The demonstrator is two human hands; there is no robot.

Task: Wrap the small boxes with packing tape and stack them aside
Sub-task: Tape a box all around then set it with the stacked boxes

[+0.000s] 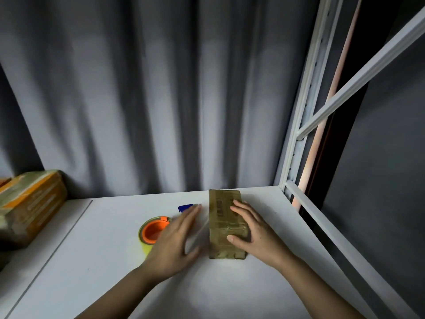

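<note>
Head view: small box (226, 223) lying flat on white desk (103, 261), right of centre, long axis running away from camera toward grey curtain (149, 100). Already glossy w/ clear tape over brown cardboard, printed text showing through.

Right hand (255, 229) resting on top of box, fingers (239, 204) fairly straight and slightly spread over top face, thumb laid across near end; more a press than a grip. Left hand (174, 240) flat and relaxed, fingers straight and close together, just beside box's left face, not clearly touching it (gap hard to judge from this angle). Holding nothing.

Tape roll (153, 233), yellowish w/ orange core, sitting on desk left of left hand, partly hidden by it. Blue object (185, 207) just past left fingertips, prob. a cutter, can't tell. Stack of wrapped boxes (27, 208) at far left edge, well apart. White metal shelf frame (305, 125) at right.

Handling, as a guess: box likely light and stiff, corners firm enough to squeeze. Tape skin prob. slick, so top-only press may slide; better taken across the two long side faces near the middle, thumb one side, fingers the other. Looks wrapped or close to it, so next likely a smooth-down or a lift over to stack.
</note>
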